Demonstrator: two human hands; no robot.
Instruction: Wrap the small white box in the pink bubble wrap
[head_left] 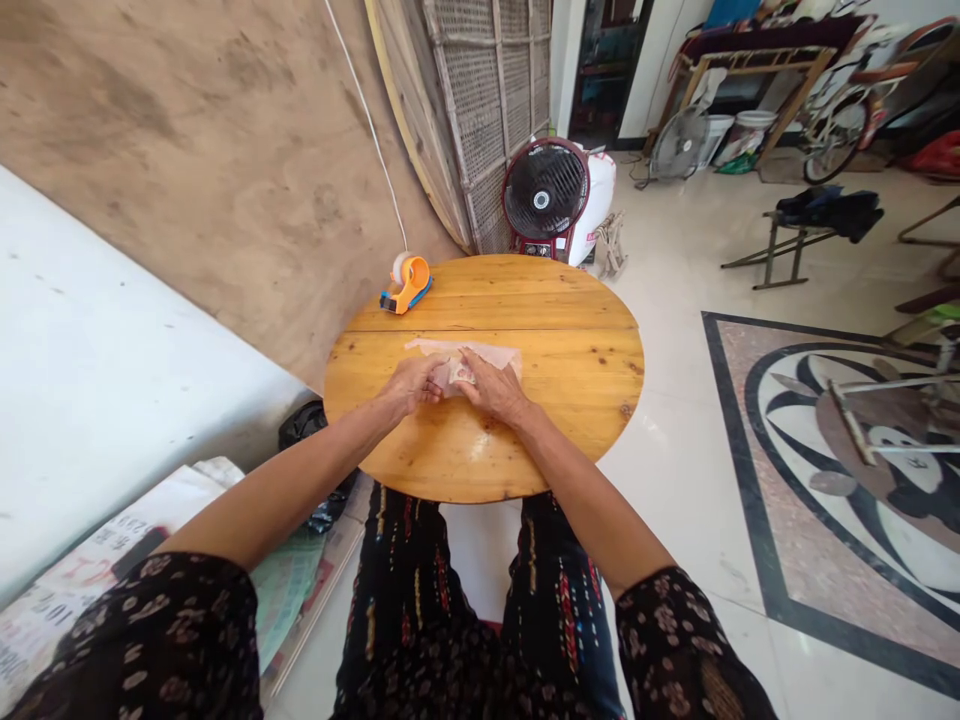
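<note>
A thin, translucent pinkish plastic sheet or bag (504, 355) lies on the round wooden table (555, 300), its far edge spread out beyond my fingers. Between my hands is a small pale packet (462, 374) with reddish print, partly covered by plastic and fingers. My left hand (415, 384) is closed at the left side of the plastic, fingers curled around its edge. From the right, my right hand (496, 388) grips the plastic and packet, thumb near me and fingers reaching over. What lies under my fingers is hidden.
An orange tape dispenser (409, 284) with a tape roll stands at the table's back left edge. Behind the table are a dark red fan (546, 190) and a woven panel (491, 90). A folding stool (795, 245) stands on the floor to the right.
</note>
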